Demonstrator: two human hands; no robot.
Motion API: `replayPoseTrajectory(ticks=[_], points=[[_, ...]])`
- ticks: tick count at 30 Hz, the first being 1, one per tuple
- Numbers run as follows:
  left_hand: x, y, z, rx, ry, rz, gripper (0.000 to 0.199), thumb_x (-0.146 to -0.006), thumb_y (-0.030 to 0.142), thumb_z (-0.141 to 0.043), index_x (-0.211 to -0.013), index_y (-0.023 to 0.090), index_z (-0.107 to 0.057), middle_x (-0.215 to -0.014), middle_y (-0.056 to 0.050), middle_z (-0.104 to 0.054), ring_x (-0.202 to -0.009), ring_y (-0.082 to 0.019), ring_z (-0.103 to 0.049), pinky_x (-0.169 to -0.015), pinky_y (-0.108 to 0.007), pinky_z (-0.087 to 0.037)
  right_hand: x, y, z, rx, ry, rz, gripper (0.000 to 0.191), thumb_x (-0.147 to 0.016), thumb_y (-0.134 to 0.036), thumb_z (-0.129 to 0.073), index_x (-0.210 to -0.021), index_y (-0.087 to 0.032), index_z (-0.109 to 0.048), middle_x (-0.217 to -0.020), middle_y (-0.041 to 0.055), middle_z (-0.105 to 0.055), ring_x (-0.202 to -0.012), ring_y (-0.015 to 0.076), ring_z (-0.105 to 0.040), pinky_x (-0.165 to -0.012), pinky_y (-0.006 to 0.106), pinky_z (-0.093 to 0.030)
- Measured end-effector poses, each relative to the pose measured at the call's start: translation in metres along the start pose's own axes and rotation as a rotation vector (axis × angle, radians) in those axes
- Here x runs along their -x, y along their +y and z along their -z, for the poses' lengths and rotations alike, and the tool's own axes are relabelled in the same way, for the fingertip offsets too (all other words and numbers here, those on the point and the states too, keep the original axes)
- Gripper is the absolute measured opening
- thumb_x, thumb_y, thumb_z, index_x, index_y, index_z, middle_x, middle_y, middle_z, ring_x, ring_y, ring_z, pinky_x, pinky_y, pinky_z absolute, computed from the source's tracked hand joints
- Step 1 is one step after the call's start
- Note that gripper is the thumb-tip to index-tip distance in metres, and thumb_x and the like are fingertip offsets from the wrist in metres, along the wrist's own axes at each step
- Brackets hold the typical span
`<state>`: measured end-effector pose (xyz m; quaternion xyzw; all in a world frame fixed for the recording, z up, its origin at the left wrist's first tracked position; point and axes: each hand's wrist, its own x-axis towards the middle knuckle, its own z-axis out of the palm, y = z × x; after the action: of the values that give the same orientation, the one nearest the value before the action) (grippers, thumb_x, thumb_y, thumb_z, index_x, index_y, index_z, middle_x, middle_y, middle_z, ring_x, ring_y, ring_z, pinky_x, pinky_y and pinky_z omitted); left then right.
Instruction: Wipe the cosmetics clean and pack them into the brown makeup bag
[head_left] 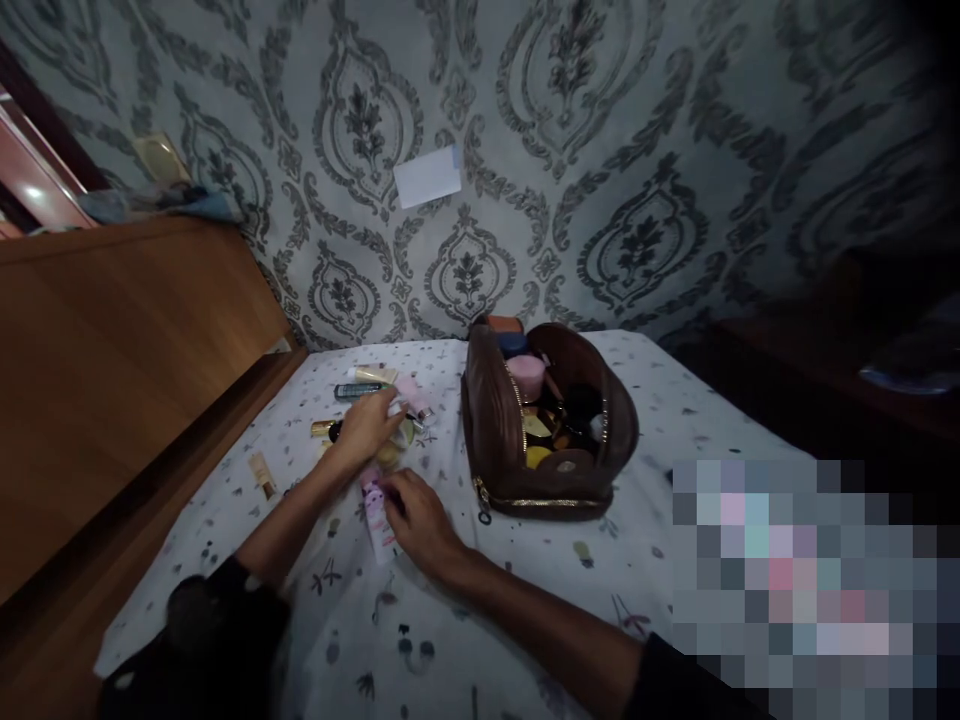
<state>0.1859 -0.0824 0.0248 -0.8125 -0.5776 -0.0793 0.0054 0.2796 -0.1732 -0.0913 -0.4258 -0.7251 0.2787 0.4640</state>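
Note:
My left hand (365, 425) reaches over a loose group of small cosmetics, its fingers stretched and apart. Around its fingertips lie a dark green tube (355, 392), a cream tube (373, 375) and a pale pink tube (410, 393). A gold-and-black small container (321, 429) lies by the wrist. Nearer to me, my right hand (424, 520) is closed, with curled fingers at the upper right side of a pink-and-white tube (378, 525) that lies on the sheet. An open brown cosmetic bag (491, 430) stands to the right of both hands.
Inside the bag are a pink round container (527, 377), yellow items and dark items. A small beige tube (262, 474) lies at the left on the patterned sheet (442, 660). A wooden board (135, 340) borders the left side; a patterned wall (420, 250) rises behind.

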Motion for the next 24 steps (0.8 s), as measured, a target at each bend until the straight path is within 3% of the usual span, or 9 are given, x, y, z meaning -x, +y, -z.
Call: replayPoseTrajectory(ticks=[4,10,13,17,20,24], points=[[-0.044,0.021,-0.016,-0.064,-0.054,0.068,0.047,-0.096,0.053,-0.046,-0.107,0.012,-0.066,-0.111,-0.019,-0.071,-0.108,-0.029,-0.065,-0.085,-0.033,-0.046,0.000,-0.002,0.004,-0.035,-0.011,-0.008,0.024,-0.082,-0.008,-0.048,-0.099,-0.015,-0.063,-0.096,0.0094,-0.062,-0.090,0.0210,-0.057,-0.083,0.035,-0.047],[-0.069,0.023,-0.043,-0.091,-0.099,0.146,0.060,-0.090,0.062,-0.049,-0.105,0.007,-0.068,-0.111,-0.025,-0.071,-0.106,-0.033,-0.068,-0.083,-0.035,-0.048,0.000,-0.001,0.003,-0.038,0.003,0.003,0.027,-0.078,-0.004,-0.048,-0.096,-0.018,-0.063,-0.093,0.0071,-0.061,-0.088,0.0202,-0.056,-0.083,0.033,-0.047],[-0.083,0.007,-0.040,-0.108,-0.069,0.170,0.056,-0.095,0.059,-0.043,-0.110,0.010,-0.065,-0.115,-0.022,-0.070,-0.110,-0.032,-0.066,-0.084,-0.036,-0.048,-0.001,-0.002,0.003,-0.047,0.002,-0.005,0.027,-0.077,-0.004,-0.049,-0.096,-0.018,-0.062,-0.095,0.0061,-0.060,-0.091,0.0197,-0.055,-0.086,0.033,-0.046],[-0.108,-0.033,-0.026,-0.170,0.000,0.230,0.040,-0.099,0.036,-0.040,-0.125,0.010,-0.055,-0.127,-0.024,-0.063,-0.119,-0.033,-0.061,-0.089,-0.038,-0.048,0.000,-0.005,0.003,-0.048,0.005,-0.026,0.025,-0.076,-0.004,-0.050,-0.095,-0.019,-0.059,-0.095,0.0063,-0.060,-0.092,0.0203,-0.054,-0.087,0.034,-0.046],[-0.125,-0.065,-0.023,-0.199,-0.058,0.203,0.035,-0.095,0.031,-0.050,-0.120,0.008,-0.058,-0.124,-0.021,-0.065,-0.116,-0.032,-0.062,-0.088,-0.037,-0.049,0.002,-0.005,0.002,-0.051,0.022,-0.006,0.023,-0.077,-0.006,-0.050,-0.094,-0.019,-0.058,-0.097,0.0067,-0.060,-0.094,0.0208,-0.055,-0.088,0.034,-0.047],[-0.148,-0.092,-0.027,-0.223,-0.157,0.075,0.036,-0.092,0.037,-0.058,-0.120,0.014,-0.060,-0.122,-0.012,-0.066,-0.108,-0.023,-0.064,-0.092,-0.041,-0.050,0.001,0.000,-0.004,-0.034,0.048,-0.002,0.023,-0.076,-0.007,-0.052,-0.095,-0.018,-0.059,-0.100,0.0082,-0.061,-0.099,0.0217,-0.056,-0.091,0.033,-0.047]])
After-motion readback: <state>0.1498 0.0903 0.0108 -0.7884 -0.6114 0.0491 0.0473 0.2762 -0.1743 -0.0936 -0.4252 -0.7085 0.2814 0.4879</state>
